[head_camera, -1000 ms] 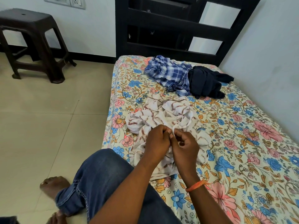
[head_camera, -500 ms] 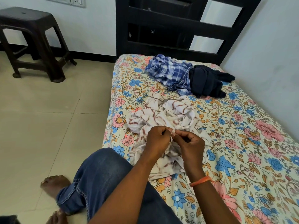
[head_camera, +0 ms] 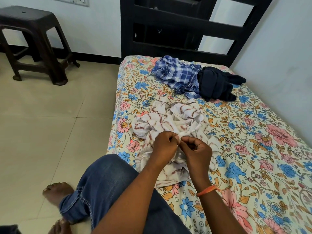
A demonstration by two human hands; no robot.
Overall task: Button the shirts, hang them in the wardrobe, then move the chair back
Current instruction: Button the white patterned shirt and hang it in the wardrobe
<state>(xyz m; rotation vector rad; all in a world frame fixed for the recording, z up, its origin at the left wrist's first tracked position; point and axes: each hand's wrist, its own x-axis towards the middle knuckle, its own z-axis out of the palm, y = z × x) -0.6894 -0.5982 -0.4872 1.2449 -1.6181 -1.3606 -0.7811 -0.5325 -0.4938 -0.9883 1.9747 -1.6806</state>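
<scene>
A crumpled white shirt with brown streaks (head_camera: 170, 119) lies on the floral bed sheet (head_camera: 253, 149) in front of me. My left hand (head_camera: 164, 147) and my right hand (head_camera: 197, 152) meet over it, each pinching the shirt's front edge between thumb and fingers. The button itself is hidden by my fingers. A blue checked shirt (head_camera: 177, 75) and a dark navy garment (head_camera: 217, 83) lie bunched together near the head of the bed. A dark brown plastic stool (head_camera: 33, 39) stands on the floor at the far left.
The black headboard (head_camera: 185, 26) rises behind the bed, and a pale wall (head_camera: 278, 56) runs along its right side. Beige floor tiles (head_camera: 50, 124) spread to the left. My knee in blue jeans (head_camera: 108, 181) is beside the bed's edge.
My hands have shifted slightly up along the shirt's front edge and keep pinching it. The other garments and the stool have not moved.
</scene>
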